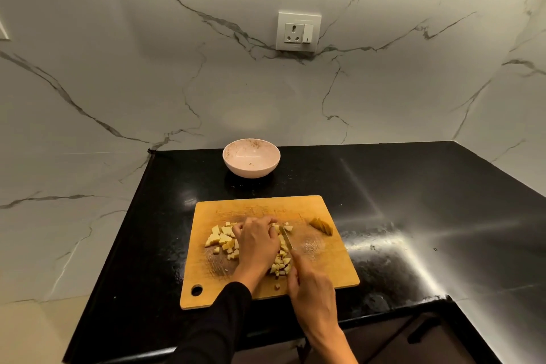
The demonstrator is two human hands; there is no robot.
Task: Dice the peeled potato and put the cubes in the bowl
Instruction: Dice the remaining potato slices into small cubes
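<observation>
No readable text, label, brand, number or sign shows on anything in view.

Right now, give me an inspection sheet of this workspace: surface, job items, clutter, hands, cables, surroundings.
Surface: black counter, glossy, with pale smears at right.
Job's things: wooden cutting board near the front edge; potato cubes scattered on it; an uncut potato piece at its right edge; bowl behind the board holds no cubes, only specks.
Clutter: nothing seen.
Hands: left hand rests curled over the potato pile; right hand grips the knife, blade down among the cubes.
Cables: nothing seen.
Surroundings: marble-look wall; wall socket with nothing plugged in.
</observation>
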